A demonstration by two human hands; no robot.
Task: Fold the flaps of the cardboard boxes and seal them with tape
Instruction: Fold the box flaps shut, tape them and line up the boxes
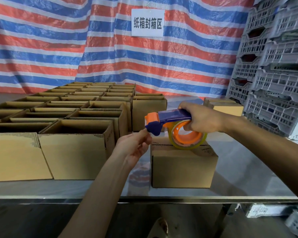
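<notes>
A closed cardboard box [182, 167] stands on the steel table [248, 177] in front of me. Above it my right hand [201, 120] grips the blue handle of a blue and orange tape dispenser [169, 125] that carries a clear tape roll. The roll hangs just over the box's top. My left hand [136, 146] reaches up to the dispenser's front end, with its fingertips pinching at the tape end there. The tape end itself is too thin to make out.
Several open cardboard boxes [76, 127] fill the left half of the table in rows. Another closed box [227, 107] sits at the back right. Grey plastic crates [275, 66] are stacked at the right. A striped tarp with a paper sign hangs behind.
</notes>
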